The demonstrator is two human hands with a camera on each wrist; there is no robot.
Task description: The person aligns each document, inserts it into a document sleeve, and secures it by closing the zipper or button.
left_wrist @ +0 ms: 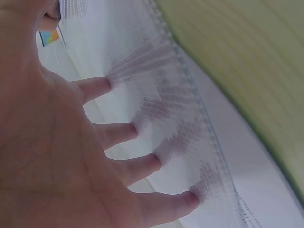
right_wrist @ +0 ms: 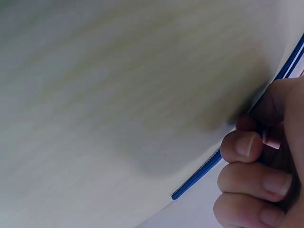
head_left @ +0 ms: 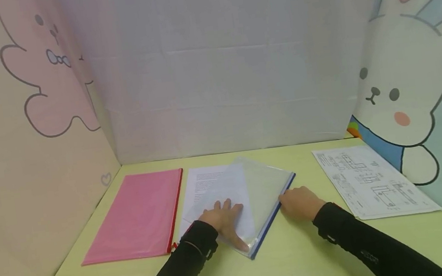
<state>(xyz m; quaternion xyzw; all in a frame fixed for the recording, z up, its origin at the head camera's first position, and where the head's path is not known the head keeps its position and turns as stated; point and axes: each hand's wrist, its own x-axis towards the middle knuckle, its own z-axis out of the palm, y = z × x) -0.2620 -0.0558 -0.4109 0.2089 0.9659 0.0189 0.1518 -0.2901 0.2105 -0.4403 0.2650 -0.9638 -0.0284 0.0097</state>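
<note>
Folder (head_left: 266, 183), clear with a blue strip (head_left: 267, 231) down one side, lies aslant near the middle of the surface (head_left: 281, 274), directly in front of you. Your left hand (head_left: 225, 221) is spread on its near part: fingers apart and nearly straight, gripping nothing, tips pressed to the plastic. In the left wrist view, you can note creases fanning out from one fingertip. Your right hand (head_left: 298, 204) is curled, thumb and fingers pinching the blue strip partway along; the right wrist view shows one end of the strip running past your grip.

A printed sheet (head_left: 202, 185) lies at the folder's left part, its outline visible to you through the plastic and its upper left portion uncovered. Whether any of it sits inside, you cannot tell from these views. To its left you have a pink folder (head_left: 137, 216), flat, its red edge (head_left: 176, 207) facing the sheet. To the right, apart from your right hand, drawings (head_left: 373, 183) lie flat on the surface. Black sleeves (head_left: 370, 249) cover your forearms. A pale wall (head_left: 228, 62) stands behind the surface.
</note>
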